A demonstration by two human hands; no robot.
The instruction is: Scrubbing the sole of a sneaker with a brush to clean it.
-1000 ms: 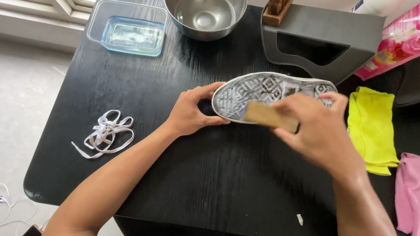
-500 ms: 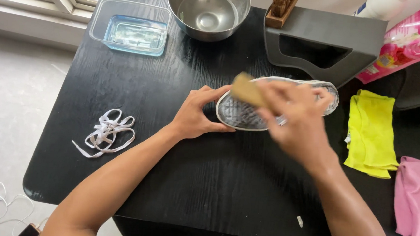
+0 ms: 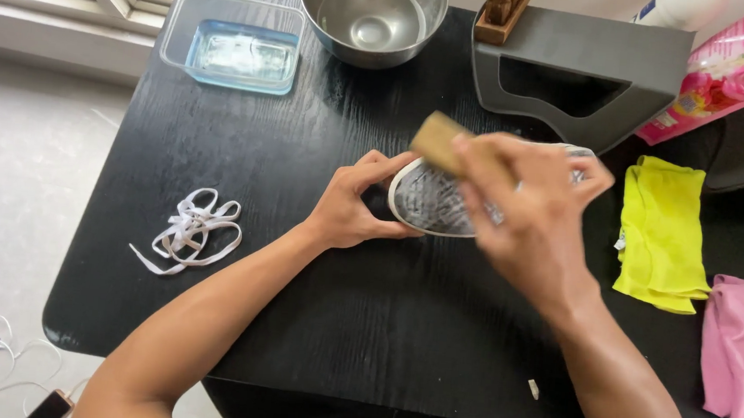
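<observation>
Shoe [image 3: 429,206] is lying sole-up just in front of the grey stand [image 3: 573,75], left hand [image 3: 350,207] still gripping its heel end, while right hand [image 3: 529,216], clenching the wooden brush [image 3: 438,142], has shifted heelward since before.

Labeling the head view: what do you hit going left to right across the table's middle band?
White shoelaces → left hand gripping the shoe's end → upturned shoe → right hand holding a wooden brush → yellow cloth → pink cloth.
</observation>
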